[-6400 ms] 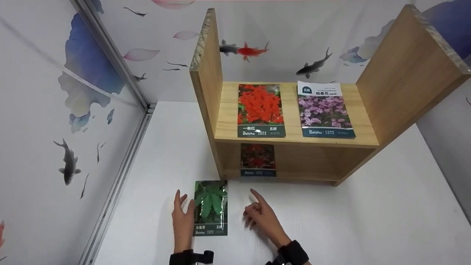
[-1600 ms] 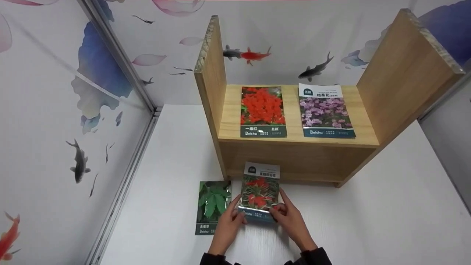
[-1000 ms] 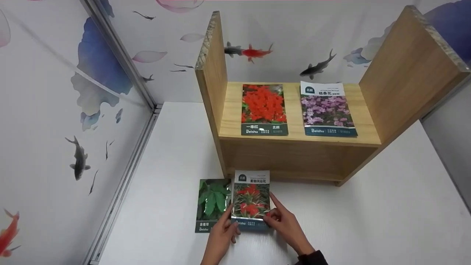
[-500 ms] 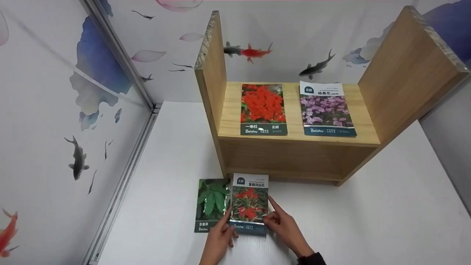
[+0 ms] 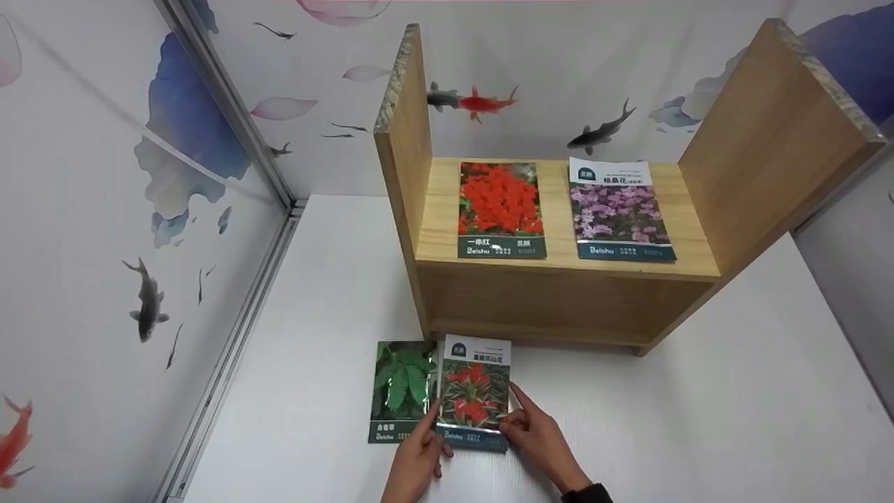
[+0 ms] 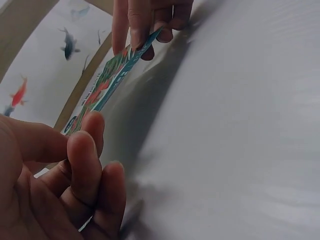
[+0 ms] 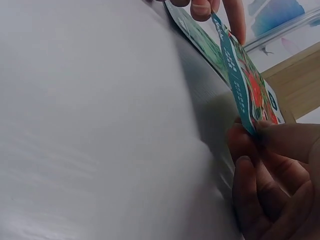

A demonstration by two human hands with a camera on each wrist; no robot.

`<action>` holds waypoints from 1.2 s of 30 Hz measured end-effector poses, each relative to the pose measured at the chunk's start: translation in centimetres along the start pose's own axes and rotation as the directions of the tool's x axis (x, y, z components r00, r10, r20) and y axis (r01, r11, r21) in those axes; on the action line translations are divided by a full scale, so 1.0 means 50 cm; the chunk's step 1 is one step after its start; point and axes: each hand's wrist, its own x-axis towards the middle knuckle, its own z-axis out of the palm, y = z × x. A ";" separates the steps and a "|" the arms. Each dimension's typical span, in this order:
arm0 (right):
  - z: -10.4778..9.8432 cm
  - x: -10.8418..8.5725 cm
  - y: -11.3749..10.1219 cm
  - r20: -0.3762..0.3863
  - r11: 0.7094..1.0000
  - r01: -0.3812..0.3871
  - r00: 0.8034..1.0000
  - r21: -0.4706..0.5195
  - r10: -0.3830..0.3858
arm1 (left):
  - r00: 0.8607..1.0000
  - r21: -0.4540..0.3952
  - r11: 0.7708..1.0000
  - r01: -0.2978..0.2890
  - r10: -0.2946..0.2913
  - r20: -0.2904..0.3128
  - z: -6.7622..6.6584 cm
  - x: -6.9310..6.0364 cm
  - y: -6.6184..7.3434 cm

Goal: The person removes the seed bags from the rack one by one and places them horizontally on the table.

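Note:
Both hands hold a seed packet [image 5: 473,395] with red flowers, a white top and a dark teal lower band, in front of the shelf's lower opening. My left hand [image 5: 415,457] pinches its left edge near the bottom, while my right hand [image 5: 539,434] pinches the lower right corner. The wrist views show the packet [image 6: 112,75] tilted above the white table, its shadow beneath; the right wrist view has the thumb and fingers on the corner of the packet [image 7: 245,82]. Beside it, partly covered by the left hand, lies a green-leaf seed packet [image 5: 400,383].
A wooden shelf [image 5: 534,307] stands behind the hands, with tall side boards. On its upper board lie a packet with dense red flowers [image 5: 500,209] and one with purple flowers [image 5: 620,213]. White walls [image 5: 230,307] painted with fish enclose the white table [image 5: 698,433].
The red-flower packet lay inside the lower shelf earlier; both hands have since taken it out. Over the last second it has shifted slightly left, then toward the person, beside the green-leaf packet.

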 end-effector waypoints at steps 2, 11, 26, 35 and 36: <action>0.002 0.002 0.001 -0.006 1.000 -0.013 1.000 -0.017 0.013 | 1.000 0.008 1.000 0.011 -0.011 -0.005 0.000 0.001 -0.002; 0.008 0.010 0.005 -0.027 0.996 -0.033 0.999 -0.088 0.030 | 0.998 0.098 0.994 0.052 -0.048 -0.042 0.001 0.005 -0.004; 0.021 0.016 0.000 -0.116 0.941 -0.018 0.993 -0.338 -0.022 | 0.998 0.244 0.970 -0.001 0.016 -0.061 0.004 0.010 -0.003; 0.022 0.016 -0.005 -0.118 0.934 -0.021 0.993 -0.357 -0.023 | 0.998 0.259 0.965 0.039 -0.024 -0.059 0.006 0.014 -0.003; 0.022 0.016 -0.006 -0.118 0.933 -0.019 0.993 -0.359 -0.025 | 0.998 0.262 0.964 0.043 -0.028 -0.059 0.005 0.014 -0.003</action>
